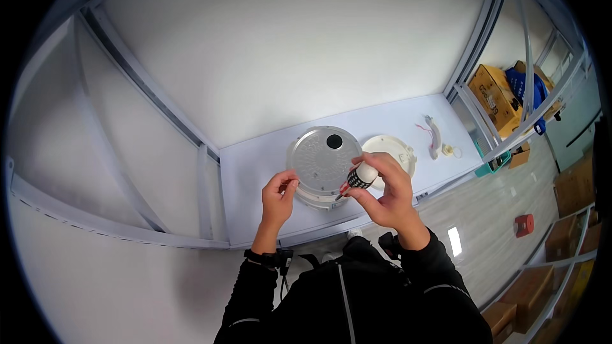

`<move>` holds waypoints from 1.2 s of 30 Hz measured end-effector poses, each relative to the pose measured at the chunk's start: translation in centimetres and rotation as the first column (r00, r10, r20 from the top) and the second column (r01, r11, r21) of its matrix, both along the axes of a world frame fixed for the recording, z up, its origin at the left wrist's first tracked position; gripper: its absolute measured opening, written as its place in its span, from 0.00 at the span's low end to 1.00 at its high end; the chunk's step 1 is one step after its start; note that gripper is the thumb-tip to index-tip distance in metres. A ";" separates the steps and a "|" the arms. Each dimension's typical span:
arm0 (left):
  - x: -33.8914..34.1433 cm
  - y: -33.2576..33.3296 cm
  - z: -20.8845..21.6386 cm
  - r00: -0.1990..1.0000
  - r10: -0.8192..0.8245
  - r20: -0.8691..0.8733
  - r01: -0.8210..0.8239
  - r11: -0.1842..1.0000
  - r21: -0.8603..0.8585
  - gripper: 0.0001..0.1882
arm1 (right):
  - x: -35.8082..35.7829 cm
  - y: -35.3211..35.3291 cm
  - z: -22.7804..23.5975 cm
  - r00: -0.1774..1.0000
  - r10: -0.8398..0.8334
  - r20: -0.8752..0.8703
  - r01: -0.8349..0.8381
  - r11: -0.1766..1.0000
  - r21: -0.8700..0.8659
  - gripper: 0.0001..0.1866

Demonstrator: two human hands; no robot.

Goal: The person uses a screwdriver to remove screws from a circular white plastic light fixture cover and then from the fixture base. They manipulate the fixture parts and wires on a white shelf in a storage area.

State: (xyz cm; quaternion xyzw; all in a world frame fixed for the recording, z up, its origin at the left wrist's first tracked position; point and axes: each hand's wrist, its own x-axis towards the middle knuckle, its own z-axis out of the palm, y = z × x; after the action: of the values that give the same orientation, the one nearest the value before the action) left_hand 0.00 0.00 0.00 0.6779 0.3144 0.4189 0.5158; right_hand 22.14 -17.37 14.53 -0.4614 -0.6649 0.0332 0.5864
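The white table (252,194) carries the round metal drum (315,162), lying flat, presumably for steadiness. Right hand (387,194) grips the screwdriver (361,177), tip slanting down by the near rim, likely for aim; left hand (278,196) curls beside it, contents unclear.

A blue bag (540,93) sits beside a yellow cardboard box (495,99); a red stool (524,225) stands on the floor (486,224).

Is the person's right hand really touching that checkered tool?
Touching. The head view shows the right hand gripping the checkered tool, its handle held between the thumb and fingers.
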 end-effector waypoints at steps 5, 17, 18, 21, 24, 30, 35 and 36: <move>0.1 -0.5 1.5 0.998 -0.027 -0.063 0.035 0.991 0.127 0.12 | -1.0 -0.5 1.2 0.996 0.036 -0.082 -0.054 0.972 -0.230 0.29; -0.3 -1.2 4.0 0.986 -0.031 -0.163 0.089 0.929 0.358 0.17 | -5.7 3.9 -5.8 0.877 -0.136 0.461 0.310 0.894 -0.324 0.23; -0.3 -1.3 3.9 0.986 -0.029 -0.164 0.088 0.927 0.365 0.17 | -5.8 4.0 -6.2 0.862 -0.158 0.482 0.338 0.887 -0.315 0.22; -0.4 -1.6 3.8 0.986 -0.020 -0.168 0.083 0.925 0.372 0.16 | -6.4 4.1 -7.0 0.817 -0.212 0.536 0.418 0.859 -0.297 0.20; -0.5 -1.9 4.2 0.986 -0.009 -0.165 0.069 0.930 0.362 0.16 | -6.5 4.1 -7.4 0.809 -0.224 0.544 0.433 0.853 -0.291 0.18; -0.6 -2.1 4.7 0.987 0.028 -0.156 0.037 0.918 0.396 0.14 | -5.4 3.2 -6.7 0.849 -0.220 0.480 0.398 0.864 -0.309 0.11; -0.4 -2.6 5.0 0.991 0.029 -0.133 0.037 0.884 0.465 0.13 | -3.7 2.0 -6.1 0.867 -0.168 0.469 0.367 0.852 -0.374 0.17; -0.3 -2.8 5.1 0.989 0.010 -0.146 0.059 0.888 0.456 0.13 | -3.1 1.7 -5.9 0.869 -0.139 0.475 0.345 0.858 -0.380 0.17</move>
State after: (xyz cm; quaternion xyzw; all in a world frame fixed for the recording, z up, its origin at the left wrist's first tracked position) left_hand -0.33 -2.81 5.12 0.8130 0.2342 0.4247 0.3220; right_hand 19.01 -15.67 8.60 -0.6624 -0.6864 0.0084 0.3001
